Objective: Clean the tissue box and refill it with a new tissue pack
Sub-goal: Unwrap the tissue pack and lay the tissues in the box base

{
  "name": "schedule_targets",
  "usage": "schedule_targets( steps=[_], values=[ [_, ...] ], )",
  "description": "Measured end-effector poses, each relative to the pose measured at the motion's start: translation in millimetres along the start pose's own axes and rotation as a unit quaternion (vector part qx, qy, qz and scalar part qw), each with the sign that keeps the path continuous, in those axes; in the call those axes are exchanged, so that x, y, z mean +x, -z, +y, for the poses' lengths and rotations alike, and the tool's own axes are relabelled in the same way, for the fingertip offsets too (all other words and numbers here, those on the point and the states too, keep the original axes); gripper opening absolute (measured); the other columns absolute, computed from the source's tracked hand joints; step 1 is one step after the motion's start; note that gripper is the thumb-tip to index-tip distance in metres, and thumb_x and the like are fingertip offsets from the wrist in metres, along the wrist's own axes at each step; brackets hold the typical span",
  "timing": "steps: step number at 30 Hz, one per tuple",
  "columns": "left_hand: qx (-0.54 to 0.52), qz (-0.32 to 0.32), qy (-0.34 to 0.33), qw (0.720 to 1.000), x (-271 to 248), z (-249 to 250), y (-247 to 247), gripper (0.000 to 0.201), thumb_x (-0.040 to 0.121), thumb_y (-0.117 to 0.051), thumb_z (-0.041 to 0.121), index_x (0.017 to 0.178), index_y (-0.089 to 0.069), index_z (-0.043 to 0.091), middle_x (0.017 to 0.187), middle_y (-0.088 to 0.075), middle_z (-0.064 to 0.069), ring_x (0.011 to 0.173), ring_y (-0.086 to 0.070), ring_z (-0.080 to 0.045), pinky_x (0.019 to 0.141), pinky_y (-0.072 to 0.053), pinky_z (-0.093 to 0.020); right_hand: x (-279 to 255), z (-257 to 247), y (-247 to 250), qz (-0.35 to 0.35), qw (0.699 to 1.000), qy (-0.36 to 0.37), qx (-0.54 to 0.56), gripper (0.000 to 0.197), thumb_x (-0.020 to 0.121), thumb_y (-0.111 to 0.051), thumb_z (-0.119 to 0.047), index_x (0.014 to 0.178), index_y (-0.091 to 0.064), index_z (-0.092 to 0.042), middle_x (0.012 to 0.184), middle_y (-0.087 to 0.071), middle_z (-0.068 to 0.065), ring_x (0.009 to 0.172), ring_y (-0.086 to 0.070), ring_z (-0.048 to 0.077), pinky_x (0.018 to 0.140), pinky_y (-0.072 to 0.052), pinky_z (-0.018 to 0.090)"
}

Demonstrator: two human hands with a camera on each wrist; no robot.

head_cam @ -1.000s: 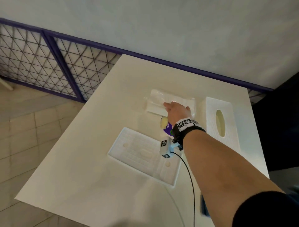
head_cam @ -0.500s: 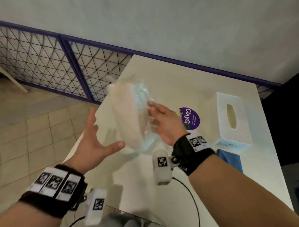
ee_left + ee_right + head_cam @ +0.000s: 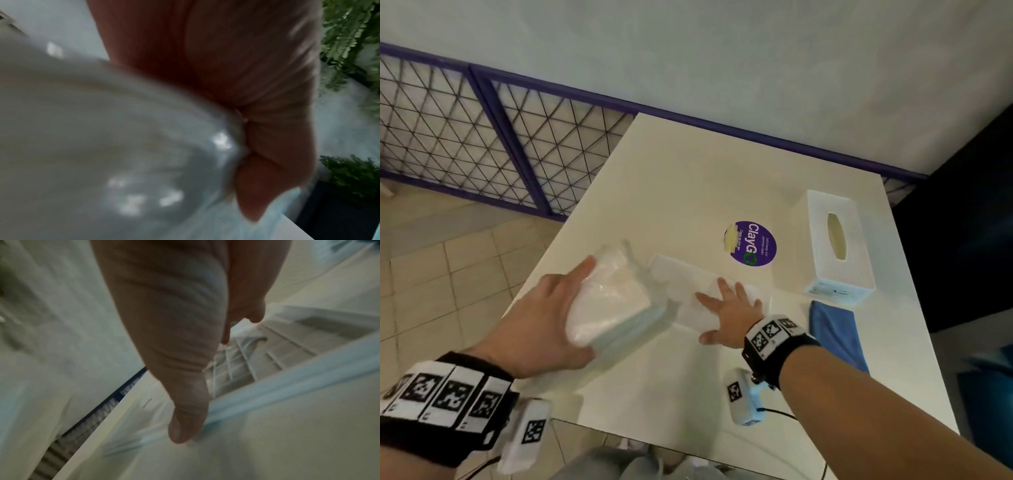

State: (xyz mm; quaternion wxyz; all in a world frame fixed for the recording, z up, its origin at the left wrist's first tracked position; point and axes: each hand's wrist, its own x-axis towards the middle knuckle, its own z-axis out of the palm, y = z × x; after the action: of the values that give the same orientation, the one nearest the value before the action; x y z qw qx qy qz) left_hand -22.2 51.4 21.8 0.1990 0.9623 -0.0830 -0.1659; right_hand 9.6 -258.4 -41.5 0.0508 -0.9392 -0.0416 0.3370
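My left hand point(image 3: 544, 322) grips a new tissue pack point(image 3: 609, 301) in clear wrap above the table's left front part, thumb under it and fingers over its far end. Close up in the left wrist view, the pack point(image 3: 102, 129) is blurred against my thumb point(image 3: 257, 178). Just right of the pack, my right hand point(image 3: 729, 308) lies flat with spread fingers on the white ribbed base plate point(image 3: 674, 274) of the tissue box. In the right wrist view the plate's grid point(image 3: 236, 366) shows beneath that hand point(image 3: 174, 337). The white tissue box cover point(image 3: 832, 243) stands at the right, its slot facing up.
A blue cloth point(image 3: 835, 332) lies in front of the box cover near the table's right edge. A round purple sticker point(image 3: 751, 243) sits mid-table. The white table point(image 3: 688, 178) meets a wall at the back, and a purple mesh fence point(image 3: 482, 137) stands to its left.
The tissue pack has passed from my right hand to my left. My right hand has dropped onto the base plate, and the pack has come lower, toward the table.
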Motion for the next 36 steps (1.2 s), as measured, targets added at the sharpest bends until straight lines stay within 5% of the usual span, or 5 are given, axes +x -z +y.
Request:
schedule_targets(
  steps=[12,18,23,32,36],
  values=[
    [0.182,-0.064,-0.065,0.979,16.2,8.5,-25.3,0.135,0.04,-0.059,0.088,0.142,0.022,0.052,0.16,0.008,0.006,0.147,0.009,-0.018,0.116,0.008,-0.048,-1.3,13.9,33.8,0.106,0.991,0.025,0.08,0.061,0.088,-0.059,-0.042,0.144,-0.037,-0.033,0.16,-0.02,0.0,0.146,-0.021,0.024,0.119,-0.021,0.044],
    [0.149,-0.038,-0.058,0.986,22.3,12.3,-38.3,0.091,0.066,-0.003,0.09,0.148,0.001,0.05,0.161,0.004,0.011,0.147,0.014,-0.015,0.116,0.012,-0.05,-12.2,-45.9,33.6,0.153,0.942,0.202,0.219,0.025,0.088,-0.059,-0.013,0.108,-0.069,-0.022,0.11,-0.07,-0.004,0.073,-0.054,-0.015,0.076,-0.036,0.001],
    [0.169,-0.051,-0.017,0.984,25.2,6.7,-67.5,0.078,0.076,-0.007,0.082,0.146,0.01,0.051,0.162,0.01,0.007,0.148,0.012,-0.019,0.115,0.012,-0.055,-7.4,-62.6,23.5,0.027,0.978,0.164,0.125,0.031,0.096,-0.046,-0.026,0.127,-0.048,-0.02,0.117,-0.049,0.002,0.101,-0.056,0.021,0.095,-0.042,0.032],
    [0.152,0.002,-0.032,0.988,19.2,-5.2,-83.0,0.072,0.082,-0.007,0.079,0.143,0.017,0.051,0.161,0.013,0.006,0.147,0.016,-0.02,0.112,0.016,-0.054,-7.2,-55.6,16.7,0.008,0.94,0.147,0.308,0.017,0.097,-0.044,-0.027,0.109,-0.05,-0.016,0.08,-0.055,-0.001,0.063,-0.05,0.011,0.066,-0.044,0.025],
    [0.147,0.032,-0.036,0.988,16.2,-11.1,-87.3,0.069,0.085,-0.006,0.076,0.144,0.018,0.05,0.161,0.013,0.006,0.147,0.017,-0.02,0.112,0.017,-0.054,-9.5,-41.7,9.8,-0.051,0.976,0.115,0.176,0.014,0.094,-0.046,-0.014,0.098,-0.058,-0.01,0.077,-0.06,0.002,0.077,-0.055,0.021,0.081,-0.046,0.035]
  ],
)
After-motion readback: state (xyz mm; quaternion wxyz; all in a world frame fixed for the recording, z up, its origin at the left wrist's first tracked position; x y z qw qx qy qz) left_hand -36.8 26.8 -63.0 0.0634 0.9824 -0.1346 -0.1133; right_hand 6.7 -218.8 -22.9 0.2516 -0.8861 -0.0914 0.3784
